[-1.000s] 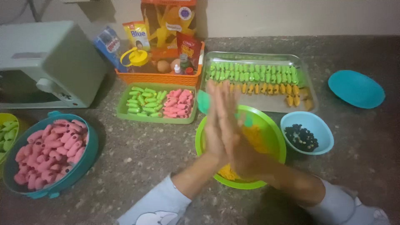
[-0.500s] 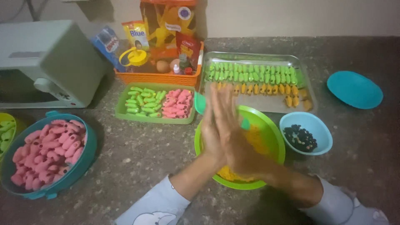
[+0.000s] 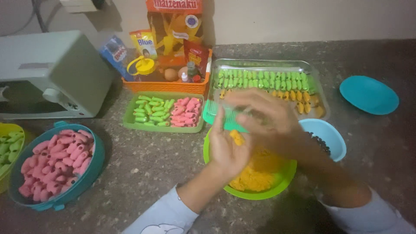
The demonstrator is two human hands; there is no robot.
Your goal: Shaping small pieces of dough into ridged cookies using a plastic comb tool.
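My left hand point(image 3: 225, 152) is held palm up over a lime green bowl point(image 3: 264, 195) of yellow dough point(image 3: 255, 177). A small roll of yellow dough point(image 3: 236, 138) lies on its fingers. My right hand point(image 3: 271, 116) hovers just above and holds a green comb point(image 3: 216, 118) close to the roll. Behind the hands stands a clear tray point(image 3: 303, 65) with rows of green and yellow shaped pieces. A light blue bowl point(image 3: 336, 141) with small dark bits sits by my right wrist.
A green tray point(image 3: 130, 123) holds green and pink pieces. A teal bowl point(image 3: 97, 162) of pink pieces and a yellow bowl point(image 3: 15, 130) stand at left. A small oven point(image 3: 47, 69), an orange basket point(image 3: 164, 86) of packets and a teal plate point(image 3: 368, 94) line the back.
My palms were pressed together upright over the green bowl. Now they are apart: the left lies open under a dough roll and the right holds the green comb over it.
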